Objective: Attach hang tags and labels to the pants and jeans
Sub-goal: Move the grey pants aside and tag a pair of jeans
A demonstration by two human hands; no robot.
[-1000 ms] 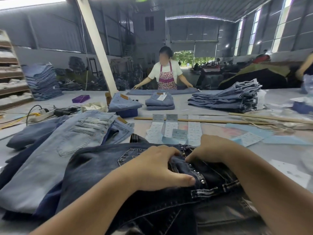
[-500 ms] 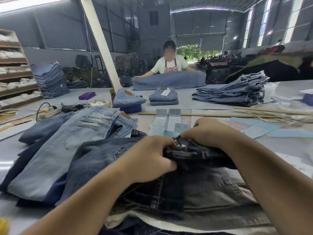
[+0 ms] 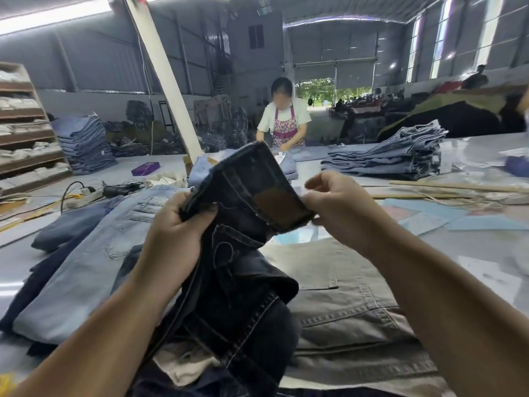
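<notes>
Dark denim fills the middle of your view: you hold a pair of dark jeans [image 3: 240, 253] lifted off the table [image 3: 472, 242], its waistband raised and tilted toward you so that the brown patch [image 3: 276, 206] on the band faces the camera. Your left hand [image 3: 174, 239] is curled around the left end of the waistband, fingers wrapped over the bunched cloth. Your right hand [image 3: 340, 207] pinches the right end of the band just beside the brown patch, thumb toward you and the other fingers bent above it. The legs of the dark jeans hang down between your forearms and fold onto a pair of grey-beige trousers [image 3: 352, 299] lying flat beneath. To your left a pair of light blue jeans [image 3: 94, 253] lies spread over darker blue ones [image 3: 65, 227]. Paper tags [image 3: 423, 222] and pale blue sheets [image 3: 483, 223] are scattered on the table to the right of your right hand, near some long wooden sticks [image 3: 446, 186]. Farther back sits a tall stack of folded jeans [image 3: 395, 156], and a purple box [image 3: 145, 168] and a white power strip [image 3: 86, 196] lie on the left. Across the table a person in a floral apron [image 3: 284, 126] stands bent over blue cloth. Shelves [image 3: 25, 133] stand at the far left.
</notes>
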